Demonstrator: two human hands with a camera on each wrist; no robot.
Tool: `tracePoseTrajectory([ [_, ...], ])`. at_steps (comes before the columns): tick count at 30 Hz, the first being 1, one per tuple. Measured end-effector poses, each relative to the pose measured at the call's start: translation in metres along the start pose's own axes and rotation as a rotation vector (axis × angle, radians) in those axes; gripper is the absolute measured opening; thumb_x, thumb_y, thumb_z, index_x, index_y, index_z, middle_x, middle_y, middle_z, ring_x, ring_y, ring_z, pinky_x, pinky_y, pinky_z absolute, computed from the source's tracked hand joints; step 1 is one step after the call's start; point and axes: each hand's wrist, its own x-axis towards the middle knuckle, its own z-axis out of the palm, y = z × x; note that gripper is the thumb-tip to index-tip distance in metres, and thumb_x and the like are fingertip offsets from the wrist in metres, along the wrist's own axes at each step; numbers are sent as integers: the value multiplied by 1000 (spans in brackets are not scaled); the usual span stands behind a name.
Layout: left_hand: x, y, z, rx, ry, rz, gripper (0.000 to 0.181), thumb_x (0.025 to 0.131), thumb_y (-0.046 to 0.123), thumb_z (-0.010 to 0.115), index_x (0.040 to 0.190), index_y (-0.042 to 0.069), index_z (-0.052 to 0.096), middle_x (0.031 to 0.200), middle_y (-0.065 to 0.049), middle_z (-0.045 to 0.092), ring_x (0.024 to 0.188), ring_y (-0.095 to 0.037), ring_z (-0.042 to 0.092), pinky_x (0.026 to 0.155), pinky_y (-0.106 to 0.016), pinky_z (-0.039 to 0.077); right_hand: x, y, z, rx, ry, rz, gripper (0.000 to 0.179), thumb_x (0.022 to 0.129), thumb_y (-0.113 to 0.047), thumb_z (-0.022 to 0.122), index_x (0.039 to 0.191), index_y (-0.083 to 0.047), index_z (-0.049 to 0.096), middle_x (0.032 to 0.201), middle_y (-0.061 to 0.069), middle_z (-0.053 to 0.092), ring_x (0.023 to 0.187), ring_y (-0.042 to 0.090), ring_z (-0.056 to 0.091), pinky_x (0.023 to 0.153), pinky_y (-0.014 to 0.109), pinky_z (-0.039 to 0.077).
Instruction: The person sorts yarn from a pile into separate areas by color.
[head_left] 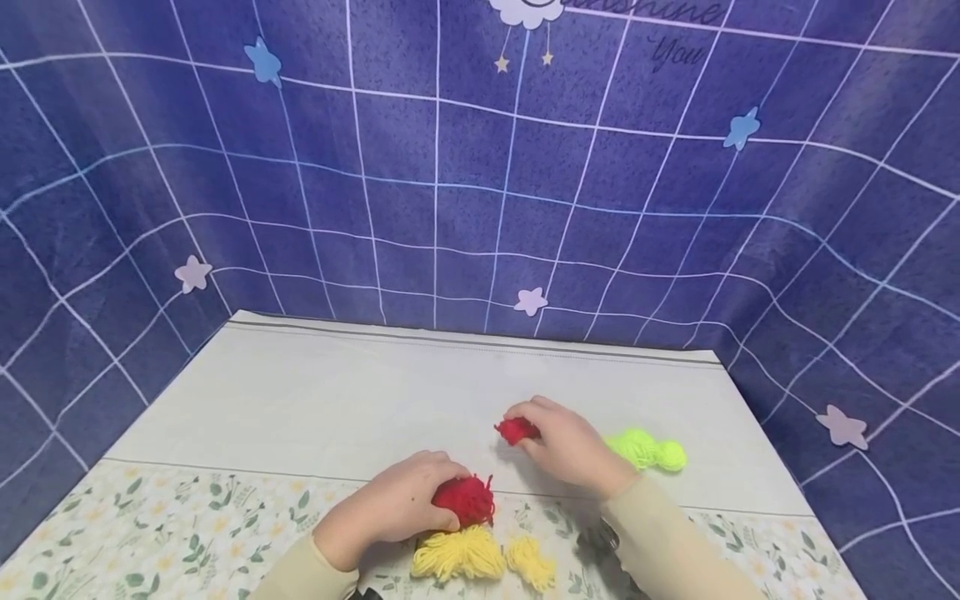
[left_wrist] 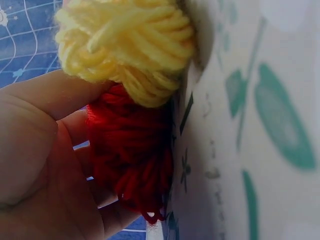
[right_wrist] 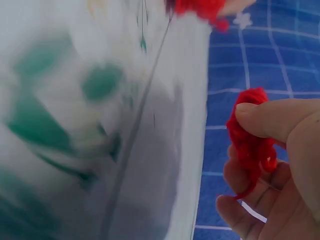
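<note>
My left hand [head_left: 408, 500] grips a red yarn bundle [head_left: 468, 500] low over the floral cloth, its thumb on the near side. In the left wrist view this red bundle [left_wrist: 130, 150] touches a yellow yarn bundle [left_wrist: 125, 45]. My right hand [head_left: 566, 442] pinches a smaller red piece of yarn [head_left: 517, 430] between thumb and fingers. The right wrist view shows that small red yarn [right_wrist: 250, 135] held off the table, a loose strand hanging from it. Just in front of the left hand lies the yellow yarn bundle [head_left: 457, 554], with a smaller yellow bundle [head_left: 531, 562] to its right.
Bright green yarn [head_left: 637, 448] lies right of the right hand, partly behind the forearm. A dark object [head_left: 596, 542], unclear in kind, shows beside the right sleeve. White covering [head_left: 337, 392] spans the table's back; a blue gridded curtain [head_left: 465, 208] surrounds it.
</note>
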Motion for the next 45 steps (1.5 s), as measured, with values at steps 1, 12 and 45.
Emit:
tracePoseTrajectory([
  [1,0,-1,0,0,0,1,50,79,36,84,125,22,70,97,16,57,91,-5,53,80,-32,50,7,2,0,-3,1,12,37,90,-14,74,124,-27,67,105,-14,61,102,10,62,96,38,51],
  [12,1,-1,0,-13,-11,3,50,78,37,85,124,23,70,95,16,57,89,-4,52,78,-32,50,58,22,1,-201,-1,51,34,90,-15,75,121,-24,68,102,-6,62,95,18,63,89,40,53],
  [45,10,2,-3,8,-13,34,44,83,22,82,124,19,69,103,13,62,96,-5,56,85,-34,52,87,31,13,-353,-87,130,60,88,-44,74,142,-24,58,136,5,61,129,33,51,102,53,44],
])
